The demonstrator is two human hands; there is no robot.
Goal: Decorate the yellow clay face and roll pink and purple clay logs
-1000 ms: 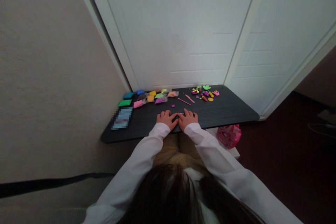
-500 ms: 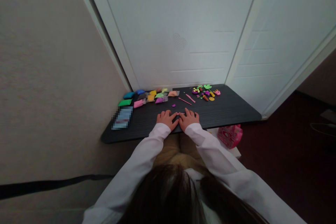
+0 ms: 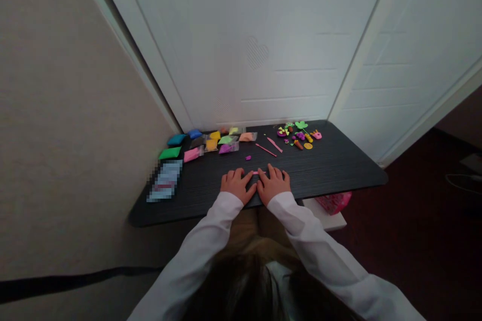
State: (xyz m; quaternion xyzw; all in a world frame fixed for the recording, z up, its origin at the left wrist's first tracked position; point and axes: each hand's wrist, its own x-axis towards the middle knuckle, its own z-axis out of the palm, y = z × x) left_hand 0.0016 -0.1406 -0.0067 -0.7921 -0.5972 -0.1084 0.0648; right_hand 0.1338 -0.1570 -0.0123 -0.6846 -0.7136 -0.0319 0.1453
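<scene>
My left hand (image 3: 236, 183) lies on the dark table with its fingers stretched out flat. Beside it, thumbs close together, my right hand (image 3: 274, 184) also rests palm down with spread fingers. A thin pink strip (image 3: 256, 172), apparently modelling clay, runs across the small gap between my fingers; its ends are under the fingertips of both hands. Just beyond my hands is a small purple lump (image 3: 248, 158). Farther on lie a thin pink stick tool (image 3: 265, 150) and a pink plastic knife (image 3: 274, 145).
Several coloured clay packets, including a green packet (image 3: 170, 153) and a purple packet (image 3: 229, 147), line the table's back left. A blurred pale rectangle (image 3: 165, 180) is at the left. Small colourful shapes (image 3: 300, 136) sit at the back right. A white door (image 3: 226, 60) stands behind.
My view has shifted, so the table appears larger and lower. More of the pink strip shows between my fingers; both hands stay flat on the table.
</scene>
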